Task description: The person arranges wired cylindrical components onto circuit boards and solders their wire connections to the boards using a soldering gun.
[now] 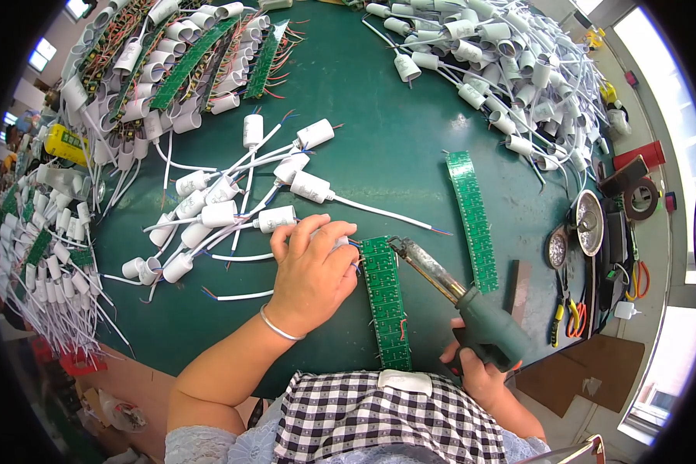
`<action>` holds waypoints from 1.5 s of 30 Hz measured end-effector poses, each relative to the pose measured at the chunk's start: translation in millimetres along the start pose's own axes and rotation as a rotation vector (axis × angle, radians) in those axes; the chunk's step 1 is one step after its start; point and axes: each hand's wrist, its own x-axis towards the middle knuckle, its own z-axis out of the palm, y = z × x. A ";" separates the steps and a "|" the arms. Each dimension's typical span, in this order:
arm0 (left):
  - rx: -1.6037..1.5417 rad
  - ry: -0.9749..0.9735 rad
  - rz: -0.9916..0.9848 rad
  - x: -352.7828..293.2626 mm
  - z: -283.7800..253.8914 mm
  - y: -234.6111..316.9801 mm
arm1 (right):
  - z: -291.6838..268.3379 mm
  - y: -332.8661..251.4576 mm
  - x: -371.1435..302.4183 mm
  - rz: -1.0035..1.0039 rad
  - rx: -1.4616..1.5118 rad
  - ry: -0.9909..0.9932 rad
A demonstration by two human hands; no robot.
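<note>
My left hand [313,271], a bracelet on its wrist, is closed on a white cylindrical cap [339,243], mostly hidden by the fingers. Thin wires run from it to the top of a green circuit board strip [385,305] lying lengthwise before me. In my right hand [479,370] is a dark green soldering gun [491,329], fingers wrapped round its handle. Its metal tip points left and meets or hovers over the strip's top end; contact is hard to tell. Several white caps with cables [216,213] lie loosely left of and beyond my left hand.
Another green board strip [472,220] lies to the right, near a flat grey bar [520,294]. Large heaps of white caps [518,73] and wired boards [193,62] fill the far corners. At the right edge are a metal dish [588,220], pliers [558,317] and tape [640,199].
</note>
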 end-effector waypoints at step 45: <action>-0.046 0.025 -0.017 0.7 2.9 3.7 | -2.5 -5.3 0.0 0.195 0.007 -0.045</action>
